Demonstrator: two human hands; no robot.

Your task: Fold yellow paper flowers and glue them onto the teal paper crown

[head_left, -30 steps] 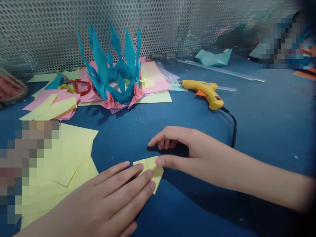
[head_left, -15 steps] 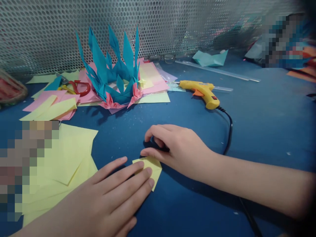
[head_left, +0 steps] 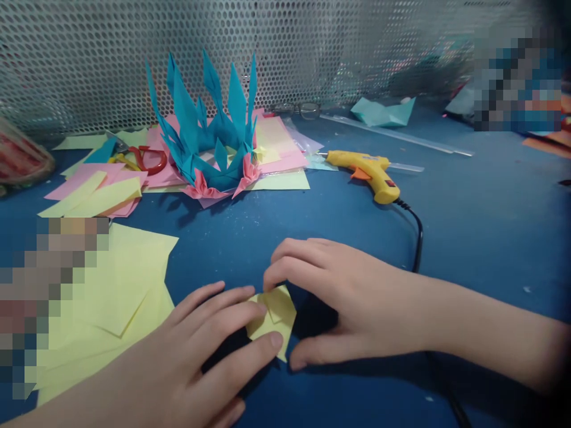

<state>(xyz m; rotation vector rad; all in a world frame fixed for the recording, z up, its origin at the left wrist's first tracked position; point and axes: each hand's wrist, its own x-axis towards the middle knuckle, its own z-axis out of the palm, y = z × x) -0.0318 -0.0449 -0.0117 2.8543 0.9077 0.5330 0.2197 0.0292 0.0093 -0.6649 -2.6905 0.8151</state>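
Note:
A small folded piece of yellow paper (head_left: 280, 315) lies flat on the blue table between my hands. My left hand (head_left: 209, 345) is open, its fingers spread, with fingertips resting on the left part of the paper. My right hand (head_left: 330, 297) is also open. Its bent index finger touches the paper's upper edge, while the thumb is apart from it, down by the lower right corner. A triangular flap shows on the paper's face. Under and beside my left forearm lie larger yellow sheets (head_left: 120, 273).
A blue folded-paper crown (head_left: 218, 175) with pink paper pieces stands on coloured sheets. Red-handled scissors (head_left: 151, 160) lie left of it. A yellow glue gun (head_left: 363, 166) rests to the right, its black cord (head_left: 418, 238) running under my right forearm. Clear sticks (head_left: 401, 139) lie behind.
My right hand has opened, its thumb moving down from the paper's top edge toward the lower right corner. The paper has shifted slightly, and a folded flap now shows.

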